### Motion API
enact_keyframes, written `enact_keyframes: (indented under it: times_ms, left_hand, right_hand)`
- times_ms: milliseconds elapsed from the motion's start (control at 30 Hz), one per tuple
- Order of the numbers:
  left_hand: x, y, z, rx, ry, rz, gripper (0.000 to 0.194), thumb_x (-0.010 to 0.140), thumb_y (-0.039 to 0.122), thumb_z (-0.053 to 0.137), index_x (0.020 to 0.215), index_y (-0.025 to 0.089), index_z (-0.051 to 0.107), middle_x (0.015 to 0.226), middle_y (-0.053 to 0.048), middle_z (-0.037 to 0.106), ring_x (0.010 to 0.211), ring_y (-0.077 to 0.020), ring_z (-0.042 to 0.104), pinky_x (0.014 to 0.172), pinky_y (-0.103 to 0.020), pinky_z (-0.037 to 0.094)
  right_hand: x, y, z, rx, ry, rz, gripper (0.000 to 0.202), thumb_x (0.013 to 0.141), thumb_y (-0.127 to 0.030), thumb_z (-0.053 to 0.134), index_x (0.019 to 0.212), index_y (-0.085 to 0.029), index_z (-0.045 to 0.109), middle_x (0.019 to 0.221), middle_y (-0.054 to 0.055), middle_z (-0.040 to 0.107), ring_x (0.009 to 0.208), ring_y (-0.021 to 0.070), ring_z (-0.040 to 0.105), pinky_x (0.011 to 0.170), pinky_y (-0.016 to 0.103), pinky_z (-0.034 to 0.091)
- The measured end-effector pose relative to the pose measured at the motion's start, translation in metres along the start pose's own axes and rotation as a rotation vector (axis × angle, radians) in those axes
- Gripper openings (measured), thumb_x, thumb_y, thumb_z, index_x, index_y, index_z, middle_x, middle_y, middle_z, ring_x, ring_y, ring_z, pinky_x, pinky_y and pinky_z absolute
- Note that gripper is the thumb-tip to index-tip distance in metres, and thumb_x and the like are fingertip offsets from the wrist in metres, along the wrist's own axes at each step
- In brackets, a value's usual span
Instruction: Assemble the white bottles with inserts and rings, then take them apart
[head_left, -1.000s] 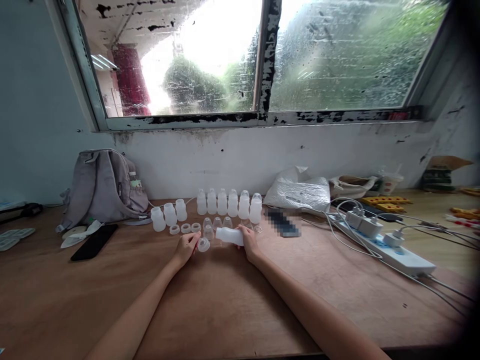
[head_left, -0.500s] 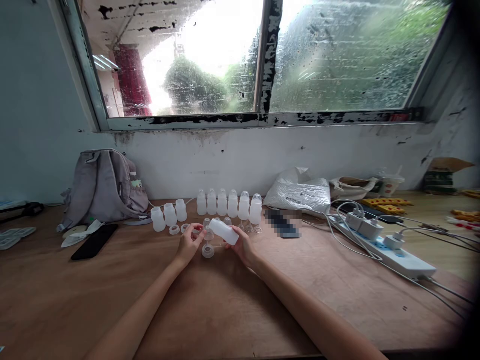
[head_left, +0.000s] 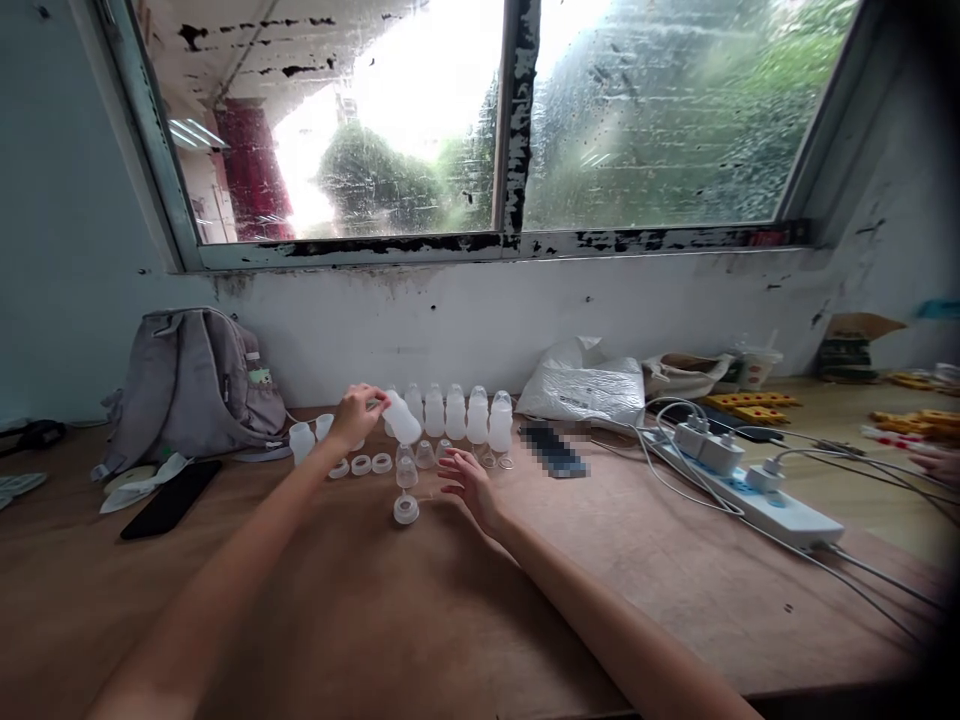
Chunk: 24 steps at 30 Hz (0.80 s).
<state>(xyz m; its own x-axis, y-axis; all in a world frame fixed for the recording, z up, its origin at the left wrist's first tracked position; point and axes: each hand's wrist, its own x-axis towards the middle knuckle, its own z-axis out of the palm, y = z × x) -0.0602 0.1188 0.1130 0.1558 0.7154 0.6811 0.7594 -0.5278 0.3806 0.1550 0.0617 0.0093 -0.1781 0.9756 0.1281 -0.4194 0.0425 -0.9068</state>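
My left hand [head_left: 358,415] pinches a frosted white baby bottle [head_left: 403,420] and keeps it tilted above the table. My right hand [head_left: 472,488] hovers to the lower right of it, fingers apart, with nothing in it. Between the hands and nearer me, a white collar ring [head_left: 406,511] lies on the wood beside a clear dome cap [head_left: 406,474]. Several capped bottles [head_left: 455,415] stand in a row behind. Loose white rings [head_left: 361,465] lie in front of my left hand, and uncapped bottles [head_left: 301,443] are partly hidden by my left arm.
A grey backpack [head_left: 199,385] and a black phone [head_left: 171,499] are at the left. Behind on the right sits a silver bag [head_left: 585,385]. A white power strip [head_left: 780,510] with cables runs along the right. Another person's hand [head_left: 937,460] shows at the far right edge.
The bottle has passed from my right hand to my left, which has moved back and left with it. My right hand has opened. The view has shifted slightly.
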Motion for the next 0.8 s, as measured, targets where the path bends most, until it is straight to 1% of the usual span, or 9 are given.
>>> enact_keyframes:
  times_ms: [33,100,167,233,367,533,667,800]
  left_hand:
    - [0.009,-0.005,-0.004,0.122,0.013,0.032,0.013,0.074,0.027,0.053,0.075,0.018,0.063,0.083,-0.005,0.060,0.087,-0.0208,0.048,0.077,-0.030,0.036]
    - [0.022,-0.016,-0.007,0.325,0.000,0.068,0.014,0.077,0.028,0.051,0.078,0.020,0.063,0.086,-0.004,0.060,0.089,-0.0220,0.047,0.077,-0.032,0.035]
    - [0.030,-0.026,-0.006,0.406,-0.022,0.068,0.015,0.078,0.028,0.050,0.078,0.021,0.063,0.088,-0.005,0.061,0.091,-0.0233,0.046,0.075,-0.033,0.033]
    - [0.034,-0.036,0.000,0.424,-0.035,0.060,0.016,0.079,0.028,0.050,0.076,0.021,0.064,0.090,-0.005,0.061,0.091,-0.0240,0.046,0.075,-0.034,0.031]
    - [0.031,-0.053,0.018,0.467,-0.055,0.043,0.019,0.080,0.028,0.048,0.075,0.022,0.065,0.090,-0.005,0.062,0.090,-0.0239,0.046,0.076,-0.036,0.028]
    - [0.021,-0.070,0.039,0.512,-0.081,0.036,0.021,0.081,0.027,0.045,0.075,0.023,0.065,0.086,-0.007,0.064,0.089,-0.0242,0.047,0.075,-0.036,0.026]
    - [0.013,-0.079,0.047,0.544,-0.097,0.041,0.022,0.082,0.027,0.044,0.076,0.022,0.065,0.085,-0.007,0.064,0.088,-0.0244,0.047,0.074,-0.036,0.026]
    - [0.010,-0.082,0.049,0.575,-0.095,0.058,0.022,0.082,0.027,0.043,0.080,0.021,0.064,0.087,-0.009,0.063,0.089,-0.0256,0.046,0.076,-0.038,0.025]
  right_hand:
    - [0.001,0.001,-0.002,-0.010,0.008,-0.005,0.030,0.072,-0.041,0.054,0.097,-0.024,0.053,0.096,0.004,0.057,0.083,0.0174,0.055,0.065,0.027,0.045]
    - [0.003,0.003,-0.004,-0.032,0.020,-0.006,0.029,0.071,-0.041,0.055,0.095,-0.024,0.054,0.093,0.004,0.057,0.081,0.0167,0.055,0.064,0.026,0.045]
    - [0.004,0.003,-0.005,-0.053,0.034,-0.001,0.029,0.071,-0.042,0.055,0.093,-0.023,0.055,0.092,0.004,0.058,0.079,0.0163,0.055,0.063,0.026,0.045]
    - [0.005,0.003,-0.006,-0.074,0.041,0.001,0.030,0.070,-0.043,0.055,0.092,-0.022,0.055,0.092,0.004,0.058,0.079,0.0163,0.055,0.062,0.025,0.045]
    - [0.006,0.004,-0.008,-0.108,0.051,-0.003,0.032,0.070,-0.044,0.055,0.092,-0.021,0.055,0.092,0.005,0.057,0.078,0.0160,0.055,0.060,0.024,0.044]
    - [0.008,0.006,-0.009,-0.137,0.054,-0.008,0.033,0.069,-0.045,0.055,0.091,-0.020,0.055,0.089,0.005,0.058,0.078,0.0162,0.055,0.061,0.024,0.044]
    - [0.007,0.006,-0.009,-0.152,0.038,-0.010,0.034,0.070,-0.047,0.055,0.090,-0.019,0.056,0.088,0.006,0.058,0.081,0.0172,0.055,0.063,0.025,0.044]
    - [0.006,0.005,-0.008,-0.162,0.033,-0.002,0.033,0.070,-0.046,0.055,0.088,-0.018,0.057,0.088,0.006,0.058,0.081,0.0171,0.054,0.063,0.025,0.044]
